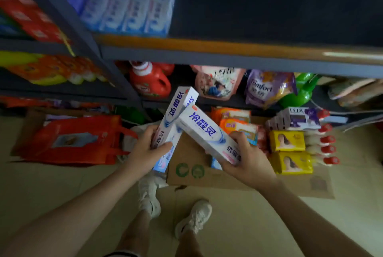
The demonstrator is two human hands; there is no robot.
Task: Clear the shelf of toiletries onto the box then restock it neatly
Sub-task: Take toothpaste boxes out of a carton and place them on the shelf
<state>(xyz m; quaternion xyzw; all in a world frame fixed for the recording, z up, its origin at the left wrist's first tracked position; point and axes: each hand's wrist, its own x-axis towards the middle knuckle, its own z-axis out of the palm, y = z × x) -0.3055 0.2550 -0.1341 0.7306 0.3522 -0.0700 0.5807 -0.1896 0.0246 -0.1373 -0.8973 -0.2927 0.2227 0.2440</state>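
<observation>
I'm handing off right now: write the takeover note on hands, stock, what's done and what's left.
Left hand grips one toothpaste box; right hand grips a second toothpaste box, the two crossing above the cardboard box.
On the cardboard: yellow soap packs, Lux soap boxes, orange packets.
Upper shelf: right part bare, toothpaste row at left.
Left: place these two, then the remaining goods.
</observation>
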